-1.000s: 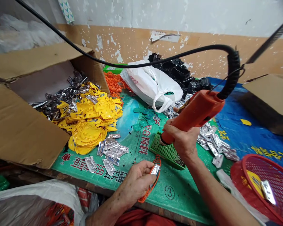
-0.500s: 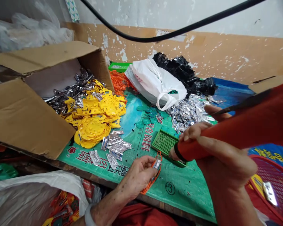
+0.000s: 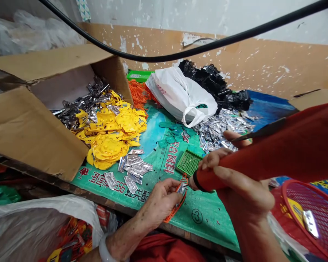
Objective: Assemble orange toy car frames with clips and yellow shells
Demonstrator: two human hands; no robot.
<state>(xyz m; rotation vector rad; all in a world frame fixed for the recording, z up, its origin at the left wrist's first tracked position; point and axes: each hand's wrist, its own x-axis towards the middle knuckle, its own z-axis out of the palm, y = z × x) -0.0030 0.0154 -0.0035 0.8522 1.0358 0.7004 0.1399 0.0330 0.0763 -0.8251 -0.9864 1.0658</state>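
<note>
My left hand (image 3: 164,198) pinches an orange plastic part (image 3: 175,214) with a silver metal plate (image 3: 182,188) lying on it, low over the green sheet. My right hand (image 3: 242,185) is wrapped round a red power screwdriver (image 3: 251,156), whose dark lever runs along its top. The tool's nose points at the upper end of the orange part; whether it touches cannot be made out. Just behind the nose stands a green perforated tray (image 3: 189,162) holding small bits, partly covered by the tool and hand.
Yellow parts (image 3: 109,149) spill from a cardboard box (image 3: 38,134) on the left, near loose silver plates (image 3: 135,165). A white plastic bag (image 3: 177,92), black parts (image 3: 205,80) and more silver plates (image 3: 221,127) lie behind. A red basket (image 3: 314,198) is at right; a black cable (image 3: 153,58) hangs across.
The screwdriver in my right hand has moved left, from over the green tray to the orange part. My left hand has kept its hold, nearly still.
</note>
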